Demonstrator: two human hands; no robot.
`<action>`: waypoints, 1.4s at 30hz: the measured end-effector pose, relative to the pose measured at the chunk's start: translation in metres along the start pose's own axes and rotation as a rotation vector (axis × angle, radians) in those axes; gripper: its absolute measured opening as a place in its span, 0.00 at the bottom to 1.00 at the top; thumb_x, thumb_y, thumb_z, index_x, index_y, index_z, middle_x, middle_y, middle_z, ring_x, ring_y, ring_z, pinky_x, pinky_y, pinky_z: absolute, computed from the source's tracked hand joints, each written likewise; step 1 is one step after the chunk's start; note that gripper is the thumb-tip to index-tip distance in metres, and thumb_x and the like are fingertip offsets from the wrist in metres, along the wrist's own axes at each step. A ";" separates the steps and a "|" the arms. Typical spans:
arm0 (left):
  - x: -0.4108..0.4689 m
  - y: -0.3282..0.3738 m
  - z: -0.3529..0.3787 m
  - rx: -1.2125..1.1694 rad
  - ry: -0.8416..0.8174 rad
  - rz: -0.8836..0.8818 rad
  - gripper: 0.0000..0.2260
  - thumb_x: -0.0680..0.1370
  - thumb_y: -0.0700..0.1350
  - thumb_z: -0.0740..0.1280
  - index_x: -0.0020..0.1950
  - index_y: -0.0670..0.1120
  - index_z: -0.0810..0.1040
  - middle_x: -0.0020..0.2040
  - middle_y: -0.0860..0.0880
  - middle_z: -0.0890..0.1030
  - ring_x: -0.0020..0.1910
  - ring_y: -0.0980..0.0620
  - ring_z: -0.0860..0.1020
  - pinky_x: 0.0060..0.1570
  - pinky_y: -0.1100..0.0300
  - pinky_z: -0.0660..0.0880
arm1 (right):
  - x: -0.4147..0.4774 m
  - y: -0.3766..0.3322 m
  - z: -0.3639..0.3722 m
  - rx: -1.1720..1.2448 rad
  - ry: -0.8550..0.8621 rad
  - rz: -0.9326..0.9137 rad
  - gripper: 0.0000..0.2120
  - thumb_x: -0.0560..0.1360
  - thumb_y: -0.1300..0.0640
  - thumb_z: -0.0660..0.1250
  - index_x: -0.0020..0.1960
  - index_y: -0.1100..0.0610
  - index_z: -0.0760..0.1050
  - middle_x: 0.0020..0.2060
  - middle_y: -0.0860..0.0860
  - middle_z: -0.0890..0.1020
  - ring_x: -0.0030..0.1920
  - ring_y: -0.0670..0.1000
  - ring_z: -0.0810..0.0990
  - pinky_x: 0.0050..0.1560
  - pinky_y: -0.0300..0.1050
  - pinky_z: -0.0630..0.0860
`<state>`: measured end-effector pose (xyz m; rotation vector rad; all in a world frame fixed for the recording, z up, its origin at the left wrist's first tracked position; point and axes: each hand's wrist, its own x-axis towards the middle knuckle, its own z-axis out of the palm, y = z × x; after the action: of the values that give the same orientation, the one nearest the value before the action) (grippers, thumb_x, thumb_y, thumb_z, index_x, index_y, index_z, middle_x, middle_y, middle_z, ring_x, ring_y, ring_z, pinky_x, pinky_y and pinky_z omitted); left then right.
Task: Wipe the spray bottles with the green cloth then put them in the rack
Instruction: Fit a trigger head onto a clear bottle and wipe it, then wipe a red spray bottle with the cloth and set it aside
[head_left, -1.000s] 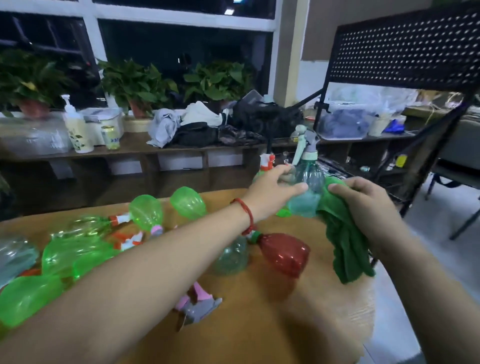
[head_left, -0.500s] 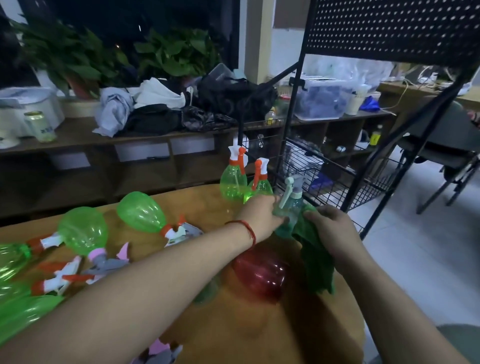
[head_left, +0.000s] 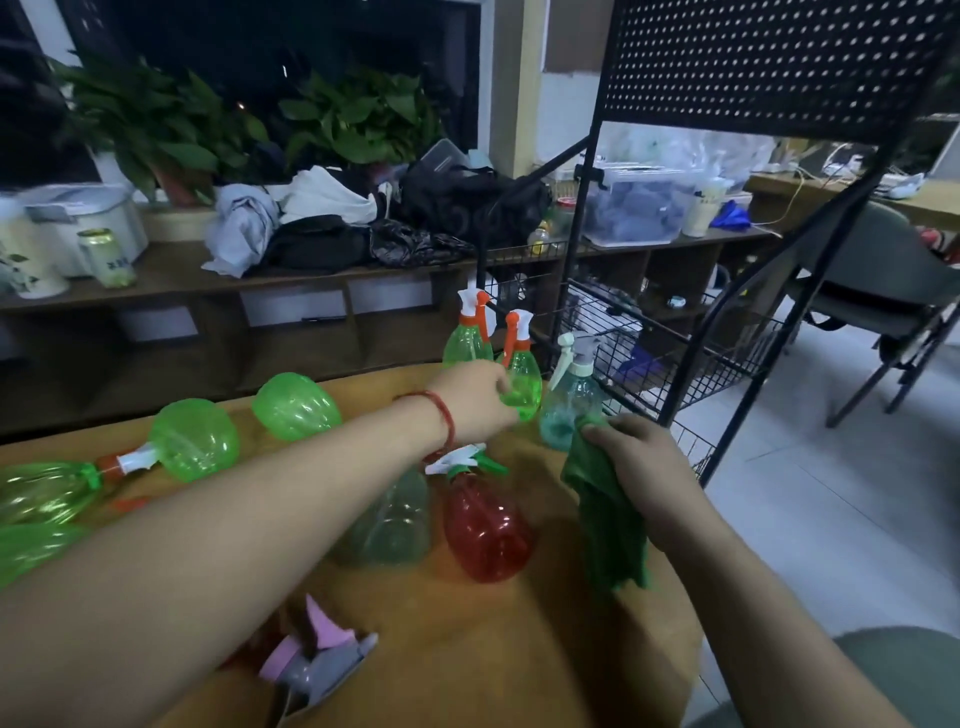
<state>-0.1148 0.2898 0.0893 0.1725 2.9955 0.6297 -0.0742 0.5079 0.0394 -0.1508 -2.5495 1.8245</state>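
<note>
A teal spray bottle (head_left: 569, 410) stands upright at the far edge of the wooden table (head_left: 519, 649), beside two upright green spray bottles (head_left: 524, 382) with orange triggers. My left hand (head_left: 478, 400) hovers just left of the teal bottle with its fingers loosely curved. It holds nothing and partly covers the nearer green bottle. My right hand (head_left: 639, 467) grips the green cloth (head_left: 610, 525), which hangs down and touches the teal bottle's base. The black wire rack (head_left: 675, 338) stands right behind the table edge.
Several bottles lie on the table: a red bottle (head_left: 485, 525), a clear bottle (head_left: 389, 519), green bottles (head_left: 195, 439) to the left, and a pink-grey trigger head (head_left: 317, 660) near me. A cluttered shelf (head_left: 311, 280) runs behind. A chair (head_left: 883, 291) stands to the right.
My left hand let go of the teal bottle, which now stands on the table, and moved left. The cloth hand dropped to the bottle's base. My view swung right toward the rack.
</note>
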 end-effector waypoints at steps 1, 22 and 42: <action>-0.013 -0.004 -0.009 0.062 -0.033 0.001 0.20 0.80 0.57 0.73 0.67 0.49 0.81 0.58 0.50 0.84 0.50 0.49 0.81 0.47 0.58 0.76 | -0.008 -0.001 0.004 -0.013 -0.038 0.005 0.08 0.76 0.45 0.74 0.51 0.48 0.85 0.41 0.53 0.88 0.44 0.59 0.89 0.53 0.63 0.85; -0.187 -0.037 0.020 -0.187 0.200 0.061 0.43 0.61 0.67 0.79 0.73 0.64 0.68 0.64 0.56 0.72 0.63 0.50 0.77 0.68 0.53 0.75 | -0.115 -0.002 0.045 0.548 -0.413 0.129 0.25 0.73 0.50 0.73 0.63 0.67 0.80 0.46 0.65 0.84 0.39 0.60 0.84 0.39 0.49 0.81; -0.409 -0.171 0.094 -0.482 0.652 -0.063 0.53 0.65 0.50 0.87 0.82 0.65 0.60 0.74 0.60 0.73 0.70 0.57 0.77 0.72 0.52 0.75 | -0.218 -0.012 0.189 0.214 -0.629 -0.685 0.14 0.83 0.60 0.70 0.67 0.52 0.83 0.63 0.47 0.81 0.66 0.43 0.80 0.67 0.36 0.74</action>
<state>0.2836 0.1200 -0.0456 -0.1968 3.2629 1.6414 0.1307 0.3079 0.0012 1.3002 -2.1971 1.9906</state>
